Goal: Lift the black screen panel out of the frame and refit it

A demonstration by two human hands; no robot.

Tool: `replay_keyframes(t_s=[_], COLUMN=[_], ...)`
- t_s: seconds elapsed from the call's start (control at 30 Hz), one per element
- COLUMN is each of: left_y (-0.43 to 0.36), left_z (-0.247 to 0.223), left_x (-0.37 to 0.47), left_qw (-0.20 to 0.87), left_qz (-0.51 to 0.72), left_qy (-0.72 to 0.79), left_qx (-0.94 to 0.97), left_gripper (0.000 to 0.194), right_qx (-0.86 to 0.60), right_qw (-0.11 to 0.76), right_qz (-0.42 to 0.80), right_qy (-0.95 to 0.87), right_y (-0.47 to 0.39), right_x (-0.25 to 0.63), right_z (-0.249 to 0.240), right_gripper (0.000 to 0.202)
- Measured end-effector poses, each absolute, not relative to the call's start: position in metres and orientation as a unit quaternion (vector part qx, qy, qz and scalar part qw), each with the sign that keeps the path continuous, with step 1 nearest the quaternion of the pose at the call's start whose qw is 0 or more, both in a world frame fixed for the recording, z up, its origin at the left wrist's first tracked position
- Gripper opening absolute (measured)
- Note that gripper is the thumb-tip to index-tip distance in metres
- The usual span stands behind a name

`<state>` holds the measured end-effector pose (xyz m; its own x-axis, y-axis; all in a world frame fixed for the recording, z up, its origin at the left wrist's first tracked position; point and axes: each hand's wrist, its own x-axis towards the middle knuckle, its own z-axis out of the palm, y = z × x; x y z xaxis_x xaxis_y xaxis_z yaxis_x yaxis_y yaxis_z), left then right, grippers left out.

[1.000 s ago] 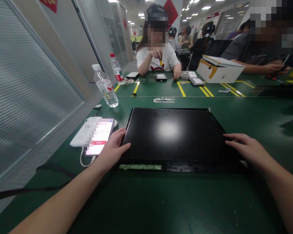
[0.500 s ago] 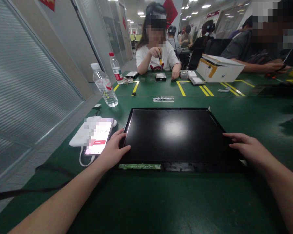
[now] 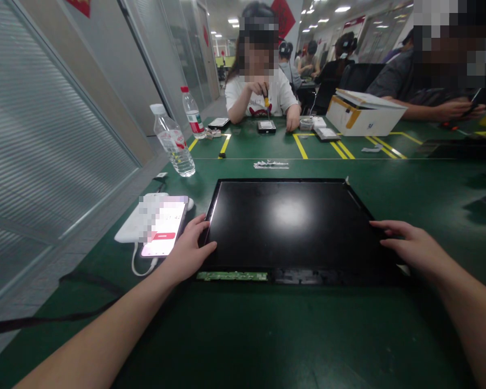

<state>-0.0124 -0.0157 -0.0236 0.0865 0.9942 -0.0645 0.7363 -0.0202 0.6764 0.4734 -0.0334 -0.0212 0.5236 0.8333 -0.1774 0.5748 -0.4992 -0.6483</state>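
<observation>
A black LCD screen panel (image 3: 283,237) lies face up on the green table in front of me, its glossy face reflecting a bright light. Along its near edge runs a narrow green circuit board (image 3: 232,276), with dark strip material beside it. My left hand (image 3: 194,243) grips the panel's left side, thumb over the front border and fingers at the edge. On the opposite side my right hand (image 3: 409,240) holds the right edge between thumb and fingers; the undersides of the fingers are hidden. A small pale tab (image 3: 404,269) sticks out near the lower right corner.
Left of the panel are a lit phone (image 3: 166,227) with a white cable, a white device (image 3: 133,219) and a water bottle (image 3: 174,143). Across the table a person works with a screwdriver (image 3: 267,100) on a hard drive (image 3: 266,126). A white box (image 3: 364,116) stands far right.
Both hands and the panel stay in place. Across the table, the person's head and hand with the screwdriver have shifted slightly.
</observation>
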Motion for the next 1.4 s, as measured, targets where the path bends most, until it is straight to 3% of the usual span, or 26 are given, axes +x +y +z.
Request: replay_keyframes(t_s=[0.3, 0.5, 1.0, 1.4], left_y=[-0.019, -0.020, -0.022, -0.025], left_z=[-0.021, -0.011, 0.002, 0.003], left_x=[-0.016, -0.021, -0.031, -0.027], left_qw=[0.237, 0.173, 0.182, 0.194], left_qz=[0.194, 0.141, 0.074, 0.049], left_qy=[0.595, 0.549, 0.538, 0.492], left_qx=[0.743, 0.806, 0.819, 0.847], left_gripper=[0.069, 0.062, 0.076, 0.055], right_qx=[-0.829, -0.826, -0.833, -0.826], right_qw=[0.265, 0.246, 0.254, 0.259], right_qz=[0.221, 0.207, 0.213, 0.203], right_qy=[-0.440, -0.463, -0.444, -0.458], right_y=[-0.034, -0.032, -0.032, -0.032], right_x=[0.475, 0.479, 0.478, 0.484], right_z=[-0.023, -0.026, -0.026, -0.033], right_gripper=[0.050, 0.049, 0.049, 0.050])
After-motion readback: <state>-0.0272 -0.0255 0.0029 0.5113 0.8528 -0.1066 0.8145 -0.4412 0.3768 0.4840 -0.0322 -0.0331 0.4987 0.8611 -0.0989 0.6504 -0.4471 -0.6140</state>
